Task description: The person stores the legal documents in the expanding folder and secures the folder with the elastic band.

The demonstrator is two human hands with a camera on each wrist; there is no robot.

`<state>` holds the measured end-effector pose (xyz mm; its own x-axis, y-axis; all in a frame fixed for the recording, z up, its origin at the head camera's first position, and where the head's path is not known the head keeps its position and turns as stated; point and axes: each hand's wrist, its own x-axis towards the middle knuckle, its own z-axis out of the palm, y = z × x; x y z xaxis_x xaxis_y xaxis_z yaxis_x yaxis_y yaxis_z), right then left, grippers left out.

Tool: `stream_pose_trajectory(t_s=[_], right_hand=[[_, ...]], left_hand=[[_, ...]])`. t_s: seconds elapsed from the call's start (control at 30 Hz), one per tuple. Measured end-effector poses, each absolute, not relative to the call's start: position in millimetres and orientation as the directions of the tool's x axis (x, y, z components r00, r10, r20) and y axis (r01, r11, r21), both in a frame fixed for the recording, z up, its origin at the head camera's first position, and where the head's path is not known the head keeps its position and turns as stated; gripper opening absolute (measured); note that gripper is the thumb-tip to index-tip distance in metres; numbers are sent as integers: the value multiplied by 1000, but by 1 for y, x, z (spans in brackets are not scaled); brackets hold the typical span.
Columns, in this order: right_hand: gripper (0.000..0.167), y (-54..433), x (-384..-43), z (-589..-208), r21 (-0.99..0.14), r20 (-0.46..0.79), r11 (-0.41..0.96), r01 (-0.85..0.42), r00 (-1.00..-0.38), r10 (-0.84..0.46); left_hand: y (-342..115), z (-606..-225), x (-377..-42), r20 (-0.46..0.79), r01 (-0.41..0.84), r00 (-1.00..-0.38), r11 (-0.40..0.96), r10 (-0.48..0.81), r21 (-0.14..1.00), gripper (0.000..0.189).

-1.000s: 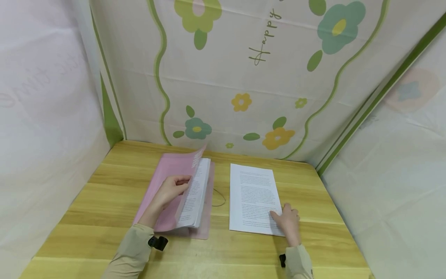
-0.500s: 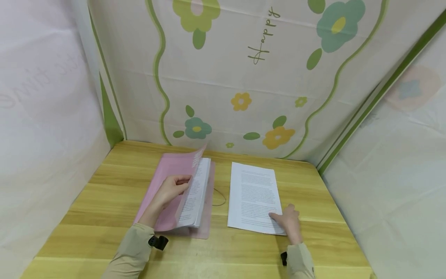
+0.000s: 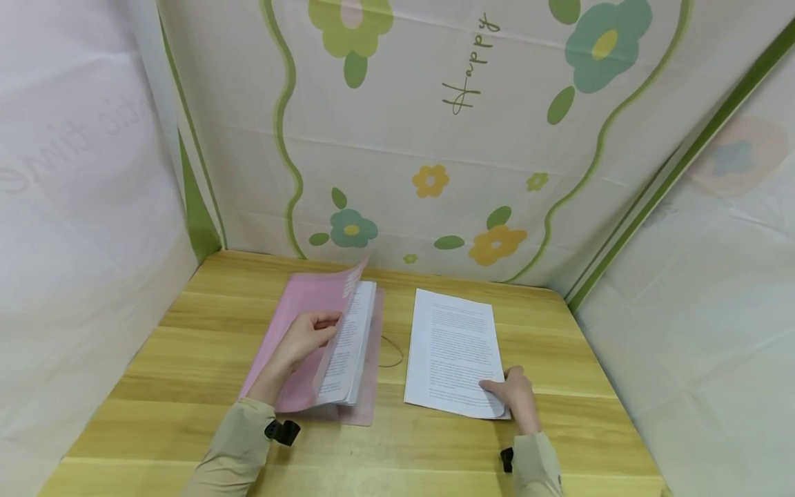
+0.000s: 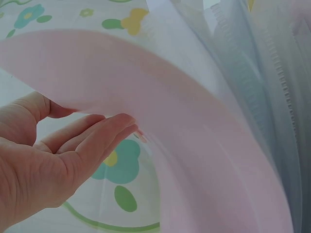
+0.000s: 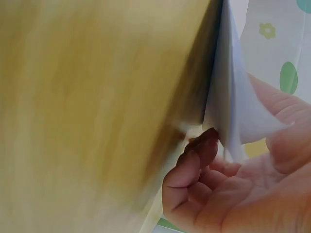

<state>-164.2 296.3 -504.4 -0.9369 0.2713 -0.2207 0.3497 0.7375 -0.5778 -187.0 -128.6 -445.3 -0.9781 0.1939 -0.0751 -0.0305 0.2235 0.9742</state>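
Note:
On the left of the head view lies a pink folder (image 3: 313, 297), its cover lifted at the right side. My left hand (image 3: 306, 338) pinches that cover's edge between thumb and fingers; the left wrist view shows the cover (image 4: 146, 82) bowed beside the hand. Printed sheets (image 3: 348, 352) show inside the folder. To the right lies a stack of printed paper (image 3: 456, 352). My right hand (image 3: 515, 395) grips its lower right edge, thumb on top and fingers curled underneath. The sheets (image 5: 231, 97) stand slightly apart at that corner in the right wrist view.
Both lie on a wooden table (image 3: 373, 455). A thin loop of cord (image 3: 397, 352) sticks out between folder and stack. A flower-printed curtain (image 3: 373, 159) hangs behind the table, with white fabric (image 3: 695, 324) at either side.
The paper stack has shifted slightly right and its lower right corner has come up a little in my right hand. My left hand and the folder have stayed still.

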Motion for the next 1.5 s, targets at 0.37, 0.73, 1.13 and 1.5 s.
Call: stream_pose_trajectory(t_s=[0.37, 0.73, 1.13, 1.5], right_hand=[[44, 296, -162, -504, -566, -210, 752, 338, -941, 265], [29, 298, -164, -503, -561, -167, 767, 312, -950, 265], [31, 307, -160, -503, -725, -207, 610, 320, -946, 249], [34, 314, -158, -503, -856, -310, 364, 367, -928, 206]], left_hand=[[-129, -447, -187, -78, -34, -977, 219, 196, 975, 44], [-130, -445, -186, -79, -34, -977, 226, 196, 974, 46], [-130, -443, -185, -81, -37, -979, 230, 189, 972, 46], [-133, -445, -189, -63, -20, -980, 219, 190, 976, 44]])
